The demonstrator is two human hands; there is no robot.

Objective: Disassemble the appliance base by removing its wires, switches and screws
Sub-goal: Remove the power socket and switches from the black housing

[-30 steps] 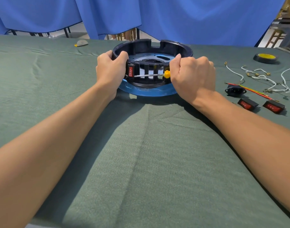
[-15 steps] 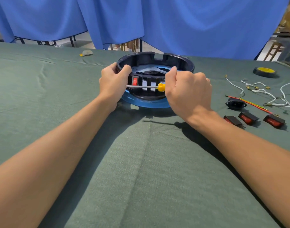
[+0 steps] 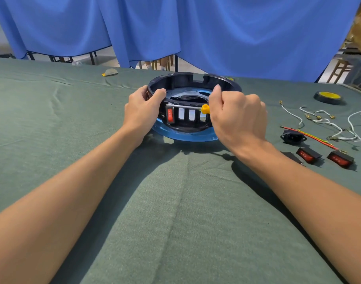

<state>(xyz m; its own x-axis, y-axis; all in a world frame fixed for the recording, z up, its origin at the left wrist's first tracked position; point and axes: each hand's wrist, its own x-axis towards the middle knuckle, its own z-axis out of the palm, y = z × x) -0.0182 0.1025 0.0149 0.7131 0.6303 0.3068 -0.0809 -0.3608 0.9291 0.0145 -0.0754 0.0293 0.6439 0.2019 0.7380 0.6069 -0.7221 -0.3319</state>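
Observation:
A round black appliance base (image 3: 193, 79) with a blue bottom rim sits on the green table cloth, tilted toward me. One red rocker switch (image 3: 170, 115) remains in its front wall beside empty slots. My left hand (image 3: 141, 108) grips the base's left rim. My right hand (image 3: 237, 117) grips a yellow-handled screwdriver (image 3: 205, 109); its metal shaft lies level and points left, with the tip at the top of the red switch.
To the right lie two red switches (image 3: 307, 155) (image 3: 339, 158), a black power socket (image 3: 292, 136), red-yellow and white wires (image 3: 323, 120), and a black-yellow tape roll (image 3: 328, 96). A small scrap (image 3: 110, 72) lies far left. Blue curtains hang behind the table.
My right hand has lifted slightly off the base's right rim with the screwdriver. The left hand keeps its grip on the rim. My view has tipped upward.

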